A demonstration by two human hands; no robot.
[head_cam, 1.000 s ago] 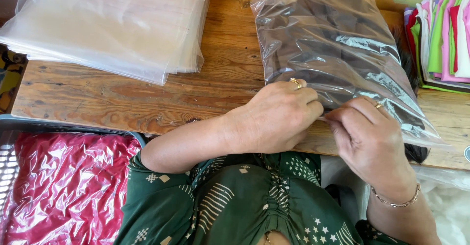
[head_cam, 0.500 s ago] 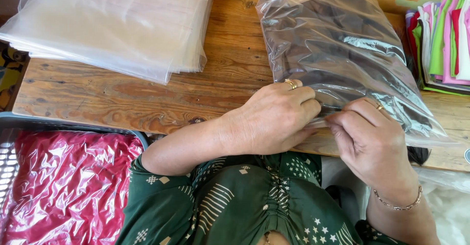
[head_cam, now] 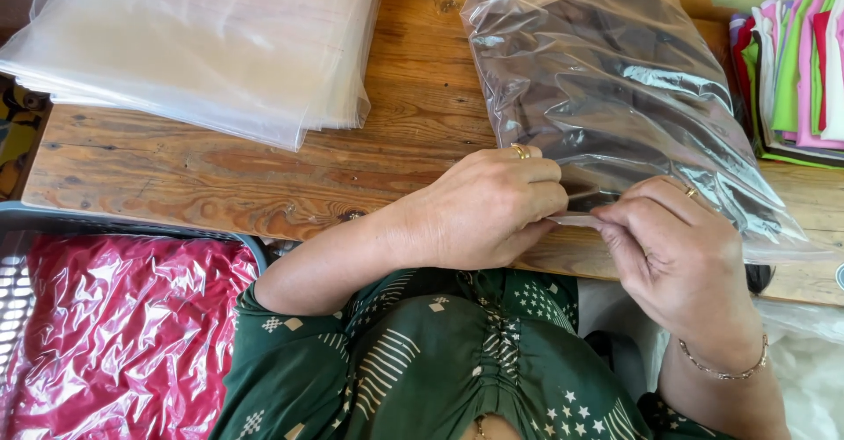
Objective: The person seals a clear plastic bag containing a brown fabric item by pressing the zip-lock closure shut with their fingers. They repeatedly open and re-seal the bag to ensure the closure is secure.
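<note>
While flat on the worktop [head_cam: 264, 176], clear bag [head_cam: 615, 97] mouth is pinched by left hand [head_cam: 492, 207] and right hand [head_cam: 677, 255], both clamped at frame centre to seal.

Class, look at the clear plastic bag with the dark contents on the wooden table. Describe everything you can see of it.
The clear plastic bag is a glossy, crinkled transparent pouch filled with something dark brown, likely folded cloth. It lies flat on the wooden table, angled from the top centre toward the right edge, beside a stack of coloured fabric. Light glints off its wrinkles. At its near end, the left hand and right hand pinch the bag's open edge between the fingertips.
</note>
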